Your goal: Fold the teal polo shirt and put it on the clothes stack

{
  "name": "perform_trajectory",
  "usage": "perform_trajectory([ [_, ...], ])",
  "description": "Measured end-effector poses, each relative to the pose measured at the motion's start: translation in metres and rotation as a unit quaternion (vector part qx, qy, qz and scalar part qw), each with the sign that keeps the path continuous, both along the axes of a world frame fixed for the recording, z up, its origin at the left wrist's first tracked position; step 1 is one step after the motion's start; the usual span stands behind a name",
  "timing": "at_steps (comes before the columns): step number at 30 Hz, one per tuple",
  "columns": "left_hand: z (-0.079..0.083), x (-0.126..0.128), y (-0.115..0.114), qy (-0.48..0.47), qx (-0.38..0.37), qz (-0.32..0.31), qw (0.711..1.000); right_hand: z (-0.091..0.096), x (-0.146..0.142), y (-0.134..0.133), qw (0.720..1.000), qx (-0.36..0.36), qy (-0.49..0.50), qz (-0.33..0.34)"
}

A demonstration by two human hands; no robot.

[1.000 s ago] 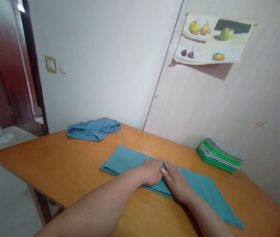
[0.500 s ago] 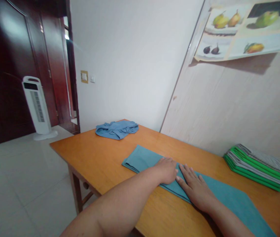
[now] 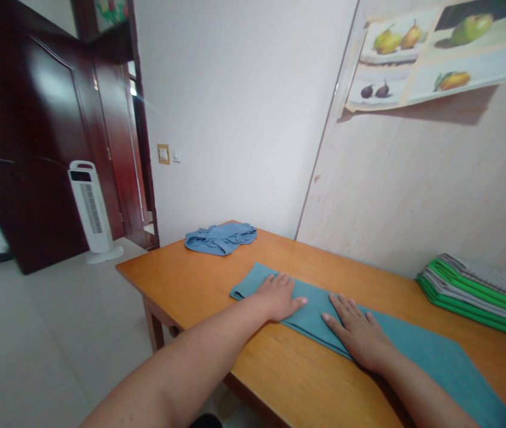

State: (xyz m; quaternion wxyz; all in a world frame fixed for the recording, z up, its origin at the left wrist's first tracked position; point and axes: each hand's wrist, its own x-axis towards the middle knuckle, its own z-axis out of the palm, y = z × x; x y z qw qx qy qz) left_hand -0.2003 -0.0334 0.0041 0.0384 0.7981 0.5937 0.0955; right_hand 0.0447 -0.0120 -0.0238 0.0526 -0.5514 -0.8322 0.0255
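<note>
A long teal cloth [image 3: 310, 318], folded into a strip, lies across the wooden table [image 3: 293, 362]. Its layered edge faces me, and its right end runs out of view at the lower right. My left hand [image 3: 280, 299] rests flat on the strip near its far left end, fingers stretched and thumb out to the right. Farther along the cloth, my right hand [image 3: 356, 333] also lies flat with its fingers spread. A stretch of bare teal fabric shows between the two hands. Neither hand grips anything.
At the table's far corner lies a crumpled blue garment [image 3: 221, 238]. A stack of folded green and grey cloths [image 3: 480, 294] sits on the right by the wall. On the floor at left stands a white tower fan [image 3: 91, 211] before a dark red door [image 3: 34, 142].
My left hand has slid left along the teal cloth, away from my right hand, and its fingers have straightened. The right hand stays in about the same place. My view has turned slightly left.
</note>
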Motion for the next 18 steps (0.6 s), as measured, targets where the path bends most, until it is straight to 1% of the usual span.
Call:
perform_trajectory([
  [4, 0.003, -0.017, -0.004, 0.021, -0.008, -0.003, 1.0, 0.001, -0.001, -0.001, 1.0, 0.004, 0.004, 0.002],
  [8, 0.007, -0.031, -0.001, 0.033, 0.008, -0.005, 0.999, -0.001, 0.0, 0.0, 1.0, 0.004, 0.012, 0.003],
  [10, 0.012, -0.04, 0.004, 0.014, 0.031, 0.015, 0.999, -0.002, 0.0, 0.001, 1.0, 0.004, 0.016, 0.003],
  [14, 0.023, -0.057, 0.013, -0.027, 0.067, 0.077, 0.994, -0.003, 0.0, 0.002, 1.0, 0.005, 0.022, 0.005],
  [16, 0.024, -0.06, 0.016, -0.026, 0.07, 0.084, 0.994, -0.003, -0.001, 0.001, 1.0, 0.003, 0.019, 0.004],
  [18, 0.02, -0.061, 0.016, -0.024, 0.065, 0.077, 0.995, -0.002, -0.001, 0.001, 1.0, 0.0, 0.016, 0.003],
])
